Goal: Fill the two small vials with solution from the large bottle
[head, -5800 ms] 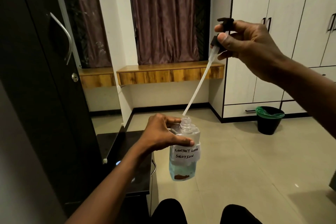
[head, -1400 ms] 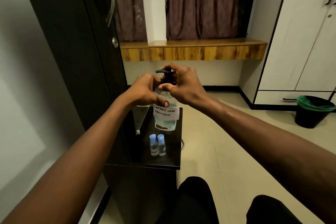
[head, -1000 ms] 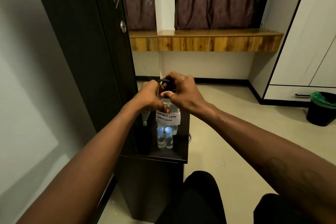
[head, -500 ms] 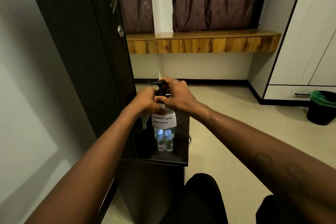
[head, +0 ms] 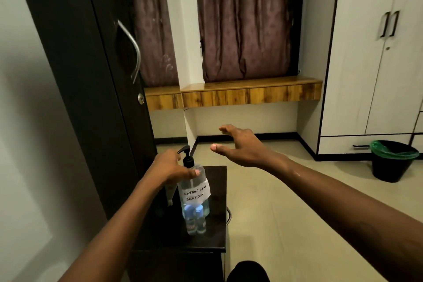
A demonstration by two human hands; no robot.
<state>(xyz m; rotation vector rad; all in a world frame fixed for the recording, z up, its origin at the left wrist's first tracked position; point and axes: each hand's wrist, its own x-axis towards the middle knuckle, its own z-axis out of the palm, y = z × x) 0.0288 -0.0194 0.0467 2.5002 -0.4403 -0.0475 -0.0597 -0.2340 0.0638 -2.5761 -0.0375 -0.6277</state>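
Letting go of the pump (head: 186, 155), your R hand (head: 240, 146) spread open; L hand (head: 170, 167) still gripped bottle (head: 194, 188); vials (head: 194, 220) capped, prob. done.

Dim, soft focus, wide-angle edge distortion

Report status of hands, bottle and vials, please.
Left hand grips bottle on cabinet, pump on. Right hand open, clear of it. Vials capped, before bottle. Nothing blocks.
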